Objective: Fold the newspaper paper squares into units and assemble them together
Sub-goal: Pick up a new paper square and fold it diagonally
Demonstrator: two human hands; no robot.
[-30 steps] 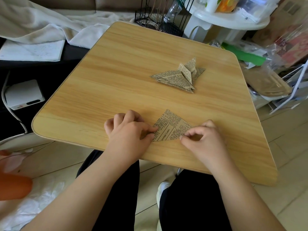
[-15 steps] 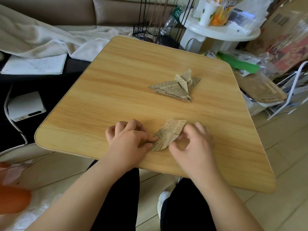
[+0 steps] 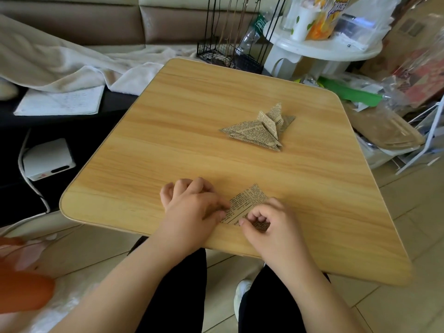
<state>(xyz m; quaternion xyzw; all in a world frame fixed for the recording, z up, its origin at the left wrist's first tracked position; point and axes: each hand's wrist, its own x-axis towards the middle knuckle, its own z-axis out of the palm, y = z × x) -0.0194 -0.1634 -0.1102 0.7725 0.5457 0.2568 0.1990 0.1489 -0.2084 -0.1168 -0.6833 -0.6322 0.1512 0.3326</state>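
I see the sofa [image 3: 96, 27] across the back, a pale blanket [image 3: 60, 66] draped over it and a written sheet [image 3: 60, 102] lying at the blanket's lower edge. The wooden counter [image 3: 168, 145] fills the middle of the view. Behind its far edge stand a black wire rack [image 3: 228, 54] and a white stool [image 3: 319, 51] loaded with packets. To the left, below the counter, I note a white box [image 3: 48, 159] with a cable.

On the far half of the counter lies the assembled piece [image 3: 257, 128], several newspaper units joined, one flap standing up. It is well apart from both hands.

Near the front edge lies the paper [image 3: 245, 203], partly folded, one corner pointing away from me.

My left hand [image 3: 189, 207] rests on the counter with fingers curled, thumb and forefinger pinching the paper's left edge. My right hand [image 3: 271, 224] sits on the paper's near right part, fingers curled, their tips pressing down on a fold; I cannot tell how much of the paper lies under it.
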